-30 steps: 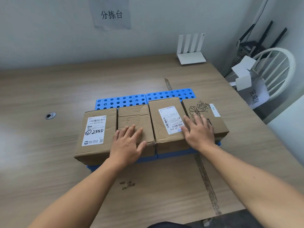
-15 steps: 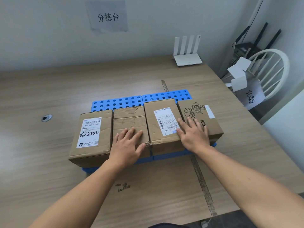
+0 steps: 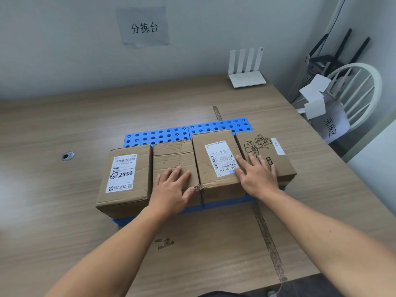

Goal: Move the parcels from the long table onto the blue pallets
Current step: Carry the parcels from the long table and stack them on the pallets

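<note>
You have one view only, a wide-angle camera worn on your head. It faces forward and down over the long wood-grain tabletop (image 3: 64,221) toward the pale grey wall (image 3: 53,50). It sits close: your left hand (image 3: 171,189) and right hand (image 3: 258,177) lie mid-frame, forearms entering from the bottom edge.

The parcels (image 3: 143,179) hide most of the pallets (image 3: 165,136); only a back strip and front edge show. The right grip (image 3: 259,179) covers part of one label (image 3: 218,157) and a printed word. The labels' fine print is too small to read. The counter (image 3: 53,200) runs off the left edge.
</note>
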